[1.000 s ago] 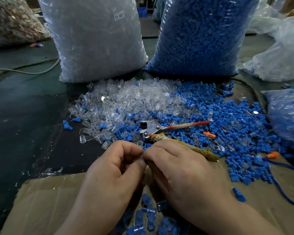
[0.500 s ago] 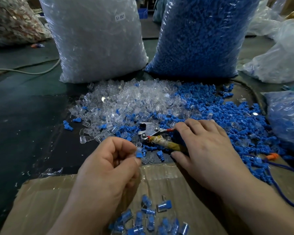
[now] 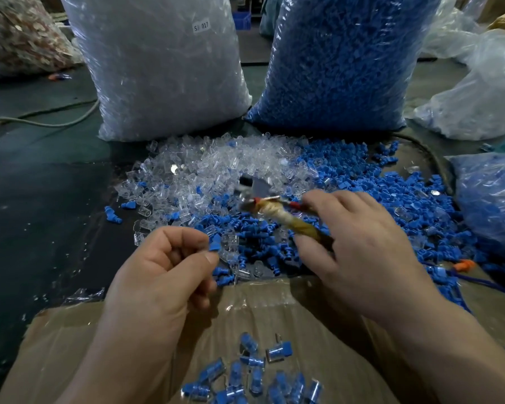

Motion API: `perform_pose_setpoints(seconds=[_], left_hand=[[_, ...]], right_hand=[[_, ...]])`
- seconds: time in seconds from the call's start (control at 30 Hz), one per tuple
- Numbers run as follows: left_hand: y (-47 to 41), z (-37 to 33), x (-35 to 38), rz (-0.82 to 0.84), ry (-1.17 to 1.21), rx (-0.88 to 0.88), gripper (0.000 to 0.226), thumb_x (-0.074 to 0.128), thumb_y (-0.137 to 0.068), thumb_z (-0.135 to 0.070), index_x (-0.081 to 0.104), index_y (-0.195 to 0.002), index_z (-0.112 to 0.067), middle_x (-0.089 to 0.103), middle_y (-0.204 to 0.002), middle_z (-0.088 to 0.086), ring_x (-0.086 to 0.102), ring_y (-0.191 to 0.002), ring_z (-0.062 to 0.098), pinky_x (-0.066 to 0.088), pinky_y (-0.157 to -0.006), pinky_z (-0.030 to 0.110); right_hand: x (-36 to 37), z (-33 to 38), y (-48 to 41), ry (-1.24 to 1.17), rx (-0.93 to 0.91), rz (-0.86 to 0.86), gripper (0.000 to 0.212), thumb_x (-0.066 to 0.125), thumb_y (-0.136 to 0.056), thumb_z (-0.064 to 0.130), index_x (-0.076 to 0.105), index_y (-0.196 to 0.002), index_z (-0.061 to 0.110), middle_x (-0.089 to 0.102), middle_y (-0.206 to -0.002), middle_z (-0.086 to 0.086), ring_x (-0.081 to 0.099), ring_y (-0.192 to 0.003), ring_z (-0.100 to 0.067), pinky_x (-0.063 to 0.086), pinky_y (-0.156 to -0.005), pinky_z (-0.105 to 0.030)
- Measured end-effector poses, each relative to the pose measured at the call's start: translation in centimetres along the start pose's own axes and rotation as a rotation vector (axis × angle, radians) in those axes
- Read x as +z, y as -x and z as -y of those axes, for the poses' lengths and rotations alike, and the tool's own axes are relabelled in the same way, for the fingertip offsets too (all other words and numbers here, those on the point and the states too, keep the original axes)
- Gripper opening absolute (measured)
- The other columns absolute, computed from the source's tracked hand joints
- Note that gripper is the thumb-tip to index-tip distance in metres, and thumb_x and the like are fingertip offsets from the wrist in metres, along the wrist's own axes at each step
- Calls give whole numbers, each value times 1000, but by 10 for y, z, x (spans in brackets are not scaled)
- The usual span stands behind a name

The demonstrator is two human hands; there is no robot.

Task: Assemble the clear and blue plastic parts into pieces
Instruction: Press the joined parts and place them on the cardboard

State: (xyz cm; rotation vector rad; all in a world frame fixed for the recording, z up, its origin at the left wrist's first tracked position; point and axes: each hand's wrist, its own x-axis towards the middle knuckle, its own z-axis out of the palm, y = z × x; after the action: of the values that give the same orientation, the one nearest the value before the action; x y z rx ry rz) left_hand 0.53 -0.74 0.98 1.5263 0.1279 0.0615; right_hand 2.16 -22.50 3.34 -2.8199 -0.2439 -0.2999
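Note:
My left hand pinches a small blue-and-clear piece between thumb and forefinger, just above the near edge of the pile. My right hand grips a pair of pliers by the wrapped yellowish handle and the red handle, lifted off the pile and blurred. Loose clear parts lie heaped behind, loose blue parts to the right. Several joined pieces lie on the cardboard below my hands.
A big bag of clear parts and a big bag of blue parts stand behind the pile. Another bag of pieces sits at the right edge. A cable runs across the dark mat at left.
My hands came apart. The right hand reached to the pliers, closed on their handles and lifted them off the pile. The left hand kept the small piece.

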Motion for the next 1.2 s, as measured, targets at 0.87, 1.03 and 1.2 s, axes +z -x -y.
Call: perform_pose_setpoints(seconds=[0.87, 1.03, 1.2], left_hand=[[4, -6, -8, 75, -137, 236, 20, 65, -67, -33, 71, -85, -35, 65, -68, -2, 58, -53, 9, 50, -47, 19], [3, -7, -8, 58, -118, 223, 19, 64, -67, -30, 71, -85, -36, 65, -67, -2, 58, -53, 8, 49, -47, 19], [2, -5, -8, 5, -157, 218, 14, 69, -76, -27, 70, -86, -36, 66, -69, -4, 60, -55, 7, 49, -48, 19]], right_hand=[[-7, 6, 12, 50, -214, 181, 56, 32, -79, 70, 46, -125, 42, 51, -99, 20, 48, -93, -8, 44, -82, -25], [-11, 11, 13, 45, -198, 176, 50, 30, -78, 68, 56, -110, 40, 55, -87, 21, 53, -82, -7, 45, -74, -23], [-7, 8, 14, 18, -164, 159, 48, 33, -76, 71, 52, -111, 44, 54, -91, 25, 50, -84, -3, 38, -72, -21]])
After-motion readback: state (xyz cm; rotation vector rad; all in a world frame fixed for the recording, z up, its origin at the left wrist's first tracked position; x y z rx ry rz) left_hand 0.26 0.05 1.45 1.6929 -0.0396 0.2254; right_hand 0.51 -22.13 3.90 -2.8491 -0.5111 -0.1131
